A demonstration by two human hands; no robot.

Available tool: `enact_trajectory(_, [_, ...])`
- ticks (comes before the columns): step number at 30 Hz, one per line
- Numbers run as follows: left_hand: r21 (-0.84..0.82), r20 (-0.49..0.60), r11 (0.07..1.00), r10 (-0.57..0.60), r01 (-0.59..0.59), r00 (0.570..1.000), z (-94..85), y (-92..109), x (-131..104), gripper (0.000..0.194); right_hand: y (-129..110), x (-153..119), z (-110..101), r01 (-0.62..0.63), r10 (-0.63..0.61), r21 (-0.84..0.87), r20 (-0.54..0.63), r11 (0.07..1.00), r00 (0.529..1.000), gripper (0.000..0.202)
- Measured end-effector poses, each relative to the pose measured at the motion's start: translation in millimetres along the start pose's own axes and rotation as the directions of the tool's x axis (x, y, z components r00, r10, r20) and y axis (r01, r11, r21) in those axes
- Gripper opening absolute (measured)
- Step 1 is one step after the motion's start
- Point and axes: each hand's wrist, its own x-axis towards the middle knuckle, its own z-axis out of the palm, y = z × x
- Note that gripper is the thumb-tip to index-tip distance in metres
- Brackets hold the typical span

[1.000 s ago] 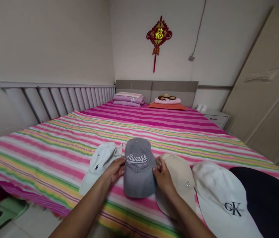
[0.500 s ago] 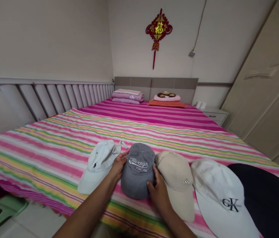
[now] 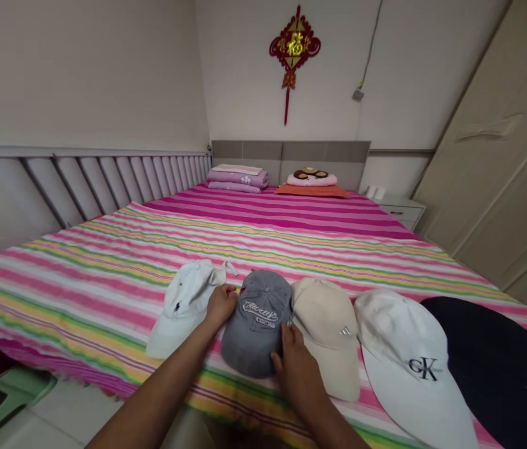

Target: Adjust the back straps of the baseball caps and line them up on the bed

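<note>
Gray cap (image 3: 257,324) is lying between my left hand (image 3: 221,304) and right hand (image 3: 295,358), both partly open, seemingly touching its sides.

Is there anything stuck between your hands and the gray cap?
No, nothing I can see. The right hand touches the gray cap, and the left hand is close beside it. A white cap and a beige cap lie on either side, but neither blocks the hands.
</note>
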Motion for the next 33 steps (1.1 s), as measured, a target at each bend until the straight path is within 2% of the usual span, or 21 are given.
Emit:
enact_trajectory(1, [0.092, -0.016, 0.994, 0.068, -0.066, 0.998, 1.0, 6, 1, 0.017, -2, -8, 2, 0.056, -0.057, -0.060, -0.009, 0.997, 0.998, 0.049])
enact_trajectory(3, [0.266, 0.039, 0.940, 0.209, -0.212, 0.977, 8.1, 20, 4, 0.014, -4, -24, 11, 0.220, -0.226, -0.144, -0.023, 0.965, 0.974, 0.041])
enact_trajectory(5, [0.388, 0.157, 0.854, 0.307, -0.345, 0.938, 21.0, 31, 8, 0.008, -2, -38, 23, 0.394, -0.411, -0.201, -0.047, 0.897, 0.911, 0.035])
enact_trajectory(7, [0.476, 0.263, 0.758, 0.361, -0.446, 0.895, 36.1, 39, 13, 0.005, 1, -47, 35, 0.480, -0.509, -0.249, -0.067, 0.841, 0.858, 0.034])
enact_trajectory(11, [0.591, 0.379, 0.595, 0.391, -0.545, 0.839, 58.8, 42, 24, 0.017, 10, -50, 48, 0.471, -0.489, -0.266, -0.004, 0.841, 0.872, 0.040])
enact_trajectory(15, [0.649, 0.439, 0.494, 0.379, -0.579, 0.815, 66.9, 40, 33, 0.023, 12, -48, 51, 0.479, -0.498, -0.277, 0.002, 0.833, 0.867, 0.040])
enact_trajectory(23, [0.701, 0.532, 0.372, 0.295, -0.608, 0.794, 65.2, 37, 40, 0.009, 8, -46, 44, 0.476, -0.494, -0.301, 0.018, 0.827, 0.869, 0.037])
enact_trajectory(29, [0.714, 0.584, 0.289, 0.257, -0.638, 0.770, 63.1, 35, 41, 0.012, 5, -42, 49, 0.430, -0.464, -0.306, -0.046, 0.850, 0.885, 0.031])
enact_trajectory(33, [0.714, 0.602, 0.250, 0.258, -0.654, 0.756, 64.6, 34, 41, 0.012, 8, -43, 54, 0.445, -0.487, -0.328, -0.055, 0.833, 0.871, 0.031])
